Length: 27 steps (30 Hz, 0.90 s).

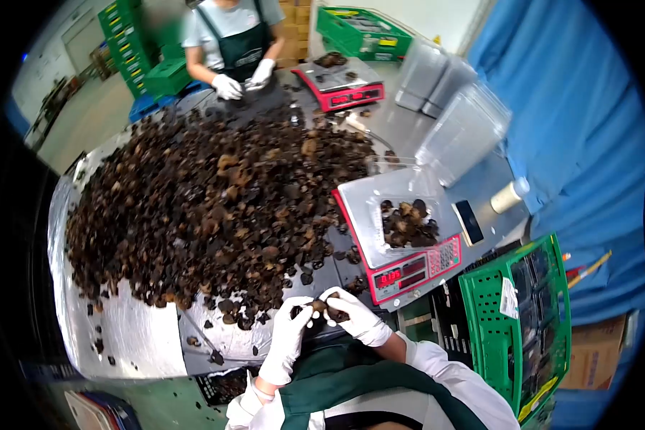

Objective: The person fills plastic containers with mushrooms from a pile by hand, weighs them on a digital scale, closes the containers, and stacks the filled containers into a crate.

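My left hand (288, 331), in a white glove, is closed in front of my apron, its fingertips pinching a small brown mushroom-like piece (318, 306). Facing it, my white-gloved right hand (358, 320) is closed on a darker mushroom-like piece (337, 314). The fingertips of both hands nearly meet, and part of each piece is hidden by the fingers. Beyond my hands spreads a large heap of dark brown mushroom-like pieces (215, 201) on a metal table (147, 337). To the right, a red scale (416, 276) with lit red digits carries a clear plastic box (437, 201) partly filled with such pieces.
A phone (469, 221) and a white cylinder (509, 196) lie right of the scale. Clear containers (466, 132) stand behind it. A green crate (489, 322) holding packed boxes is at my right. Across the table, a white-gloved person (240, 43) stands near a second scale (347, 97).
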Tool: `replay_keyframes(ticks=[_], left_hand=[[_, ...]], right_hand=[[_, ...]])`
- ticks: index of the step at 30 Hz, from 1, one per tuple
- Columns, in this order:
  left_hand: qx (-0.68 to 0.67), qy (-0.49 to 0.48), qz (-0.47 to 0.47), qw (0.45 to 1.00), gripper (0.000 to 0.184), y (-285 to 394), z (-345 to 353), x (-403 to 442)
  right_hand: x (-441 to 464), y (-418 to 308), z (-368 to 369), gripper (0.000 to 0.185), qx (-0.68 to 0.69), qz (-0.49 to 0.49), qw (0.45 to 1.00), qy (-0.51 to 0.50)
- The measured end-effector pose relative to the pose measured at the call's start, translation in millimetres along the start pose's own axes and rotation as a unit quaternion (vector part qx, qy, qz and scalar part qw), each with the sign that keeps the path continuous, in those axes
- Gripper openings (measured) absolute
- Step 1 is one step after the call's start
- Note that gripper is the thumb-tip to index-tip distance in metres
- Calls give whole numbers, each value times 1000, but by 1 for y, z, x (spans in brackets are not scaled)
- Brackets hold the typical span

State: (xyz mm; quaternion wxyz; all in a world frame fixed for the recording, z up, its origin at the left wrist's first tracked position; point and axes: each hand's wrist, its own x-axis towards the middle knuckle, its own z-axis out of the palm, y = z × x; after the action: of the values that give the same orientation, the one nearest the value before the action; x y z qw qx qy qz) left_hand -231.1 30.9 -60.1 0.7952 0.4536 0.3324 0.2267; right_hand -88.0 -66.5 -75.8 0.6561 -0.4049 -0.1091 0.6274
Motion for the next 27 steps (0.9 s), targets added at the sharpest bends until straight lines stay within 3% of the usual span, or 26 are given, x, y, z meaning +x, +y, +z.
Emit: replay_keyframes(ticks=[1, 2, 3, 6, 8, 9, 10, 12, 14, 16, 17, 18, 20, 21, 22, 23, 24, 25, 27], left_hand=[[36, 3, 1, 999, 16, -1, 4, 2], [70, 0, 6, 998, 13, -2, 8, 5], [46, 11, -44, 998, 9, -2, 13, 10], [-71, -18, -49, 996, 9, -13, 22, 31], [-102, -19, -28, 994, 13, 5, 49, 43], [-64, -21, 1, 998, 15, 14, 63, 52], [-27, -22, 31, 999, 17, 21, 77, 63], [-55, -24, 55, 997, 20, 28, 109, 89], [-15, -3, 104, 994, 19, 28, 141, 116], [-32, -71, 35, 996, 24, 43, 177, 128], [-14, -86, 123, 989, 32, 24, 187, 147], [33, -87, 190, 977, 37, 4, 189, 167], [76, -66, 186, 977, 36, 13, 198, 165], [78, -61, 160, 982, 37, 24, 200, 157], [80, -55, 132, 986, 37, 40, 199, 143], [-18, -24, 100, 995, 34, 52, 198, 128], [-14, -17, 95, 995, 31, 64, 186, 112], [85, 76, 183, 976, 32, 51, 163, 114], [9, 175, 180, 968, 24, 51, 124, 81]], right_hand=[[-1, -3, 3, 16, -50, 4, 999, 17], [4, 7, -8, 16, 4, -9, 1000, -7], [4, 0, -10, 16, 2, -10, 1000, -1], [-13, -47, -16, 17, -89, -47, 994, 44], [-13, -82, -31, 16, -292, -270, 911, 114], [-25, -111, -34, 16, -292, -225, 918, 145], [-29, -134, -41, 16, -312, -275, 894, 165], [-28, -173, -59, 14, -392, -385, 807, 214], [-24, -203, -78, 12, -480, -432, 727, 233], [-9, -217, -103, 11, -541, -429, 690, 217], [-4, -219, -112, 10, -564, -439, 674, 189], [-1, -219, -119, 10, -561, -440, 675, 188], [3, -219, -131, 9, -488, -435, 734, 183], [-2, -223, -132, 11, -434, -428, 771, 186], [-8, -228, -134, 19, -457, -435, 747, 211], [-13, -232, -143, 23, -411, -416, 780, 225], [-18, -237, -152, 27, -365, -396, 808, 237], [-23, -241, -157, 33, -310, -404, 826, 243], [-30, -248, -178, 34, -304, -376, 820, 307]])
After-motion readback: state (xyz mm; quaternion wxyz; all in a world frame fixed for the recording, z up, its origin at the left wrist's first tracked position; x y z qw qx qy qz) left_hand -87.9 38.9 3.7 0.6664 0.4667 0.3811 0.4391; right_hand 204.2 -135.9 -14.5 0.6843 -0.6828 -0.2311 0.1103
